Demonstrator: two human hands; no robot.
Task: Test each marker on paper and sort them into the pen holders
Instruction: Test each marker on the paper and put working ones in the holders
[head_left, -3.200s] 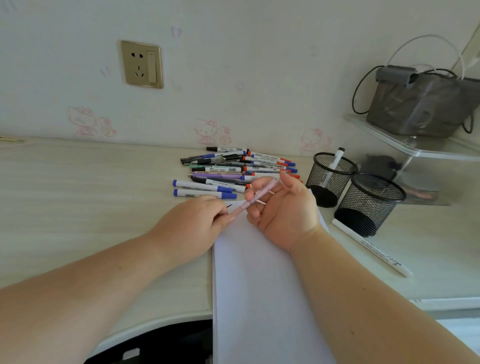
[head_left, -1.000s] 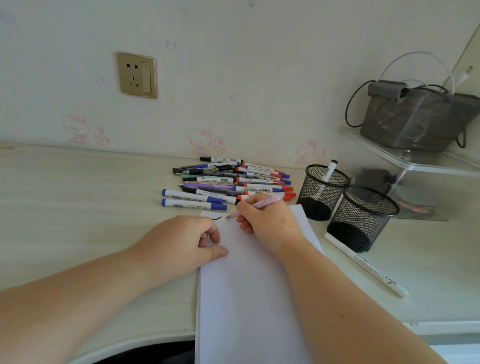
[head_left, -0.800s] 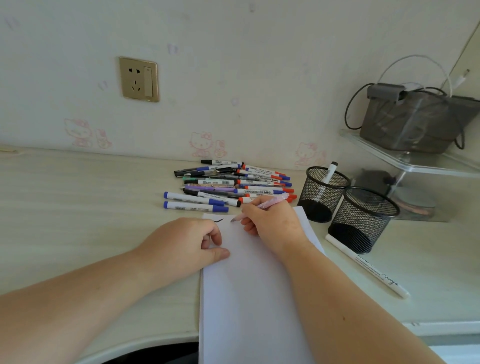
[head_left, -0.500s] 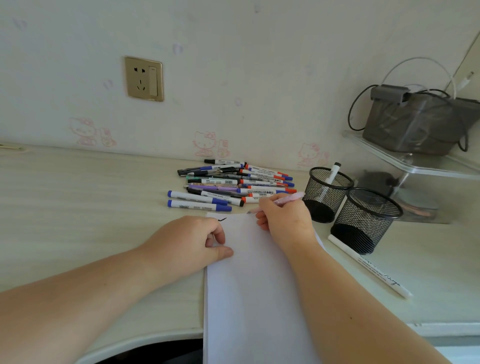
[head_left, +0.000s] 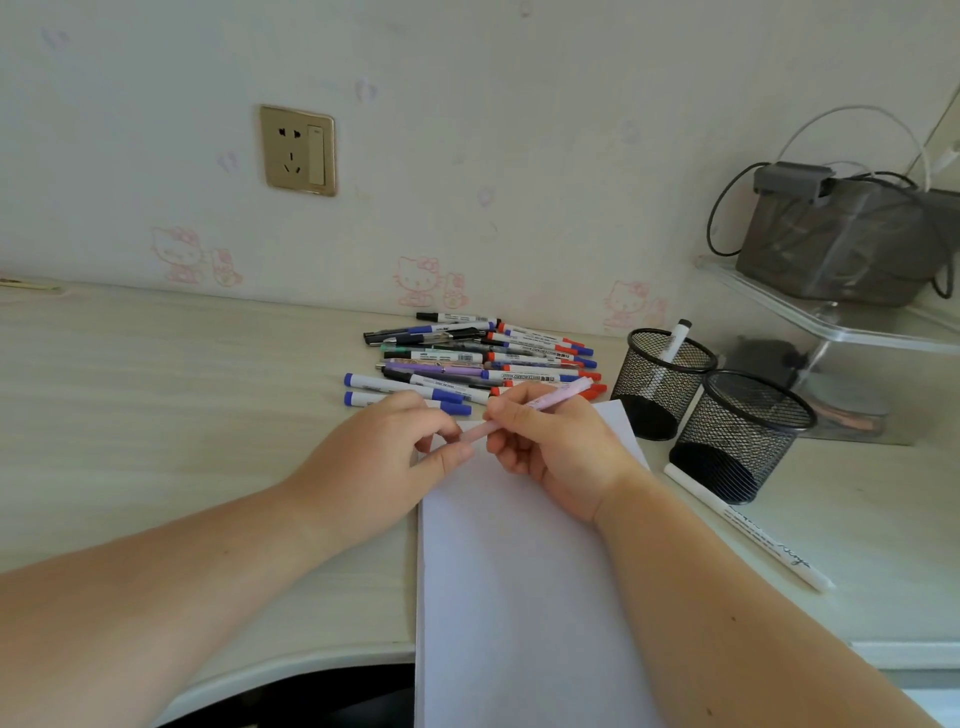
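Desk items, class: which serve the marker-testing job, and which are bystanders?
Job: pink marker, left hand, right hand, paper, marker pile, two mesh holders.
Bystanders: wall socket, grey box, clear shelf.

Wall socket (head_left: 297, 150) above desk (head_left: 156, 395); grey box (head_left: 852, 239) with cables on clear shelf (head_left: 883, 332).

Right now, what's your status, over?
Both hands on pink marker: right hand grips barrel, left hand pinches its near end. Above paper. Nothing blocking the holders.
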